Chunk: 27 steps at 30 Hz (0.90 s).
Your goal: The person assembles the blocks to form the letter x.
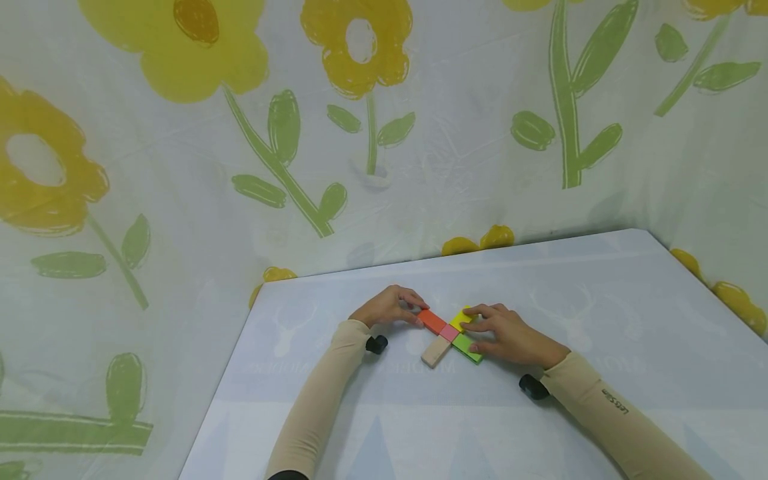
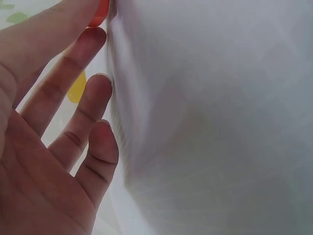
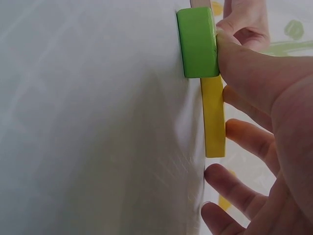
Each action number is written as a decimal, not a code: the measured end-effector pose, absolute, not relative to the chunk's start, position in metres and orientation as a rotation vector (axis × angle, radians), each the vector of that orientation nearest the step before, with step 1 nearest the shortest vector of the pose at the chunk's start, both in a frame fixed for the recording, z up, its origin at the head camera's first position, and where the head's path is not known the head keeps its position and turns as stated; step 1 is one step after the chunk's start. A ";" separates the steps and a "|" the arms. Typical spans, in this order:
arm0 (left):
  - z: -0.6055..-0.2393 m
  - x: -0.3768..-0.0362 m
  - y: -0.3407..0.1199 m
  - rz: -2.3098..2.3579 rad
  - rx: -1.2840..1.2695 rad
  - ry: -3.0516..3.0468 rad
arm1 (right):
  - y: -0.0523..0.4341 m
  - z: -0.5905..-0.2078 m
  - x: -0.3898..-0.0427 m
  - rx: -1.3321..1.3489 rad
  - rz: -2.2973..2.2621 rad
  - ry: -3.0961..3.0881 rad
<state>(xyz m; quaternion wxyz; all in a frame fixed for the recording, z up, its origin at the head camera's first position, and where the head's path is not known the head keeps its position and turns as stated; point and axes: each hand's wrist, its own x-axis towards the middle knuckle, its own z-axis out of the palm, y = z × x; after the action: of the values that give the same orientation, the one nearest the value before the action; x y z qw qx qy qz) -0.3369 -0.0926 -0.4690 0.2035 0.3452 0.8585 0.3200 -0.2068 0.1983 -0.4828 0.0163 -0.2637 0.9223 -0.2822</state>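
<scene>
Five flat blocks lie in a cross on the table [image 1: 600,320]: an orange block [image 1: 432,321], a pink one [image 1: 449,332] in the middle, a yellow block [image 1: 461,319], a green block [image 1: 465,347] and a plain wooden block [image 1: 436,351]. My left hand [image 1: 415,313] touches the far end of the orange block with fairly straight fingers [image 2: 80,58]; only the orange block's tip [image 2: 101,12] shows in the left wrist view. My right hand [image 1: 477,328] rests over the yellow and green blocks. Its thumb [image 3: 244,63] presses the side of the green block [image 3: 197,41], its fingers beside the yellow block [image 3: 213,115].
A pale cloth with faint deer prints covers the table. A curtain [image 1: 372,133] with yellow flowers hangs close behind its far edge and on the right. Black wrist mounts [image 1: 377,344] sit on both beige sleeves. Table edges run near at left and far right.
</scene>
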 end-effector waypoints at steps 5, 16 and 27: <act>-0.470 -0.337 -0.093 0.881 0.962 2.398 | 0.198 -0.485 -0.207 -0.820 -0.872 2.864; -0.471 -0.337 -0.094 0.860 0.967 2.409 | 0.200 -0.486 -0.210 -0.828 -0.843 2.861; -0.471 -0.336 -0.093 0.874 0.963 2.401 | 0.198 -0.484 -0.208 -0.825 -0.825 2.872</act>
<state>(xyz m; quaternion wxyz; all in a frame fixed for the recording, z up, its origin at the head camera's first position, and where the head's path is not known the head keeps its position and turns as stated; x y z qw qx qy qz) -0.3355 -0.0933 -0.4713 0.2040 0.3453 0.8607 0.3134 -0.2081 0.1983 -0.4838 0.0210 -0.2661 0.9262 -0.2662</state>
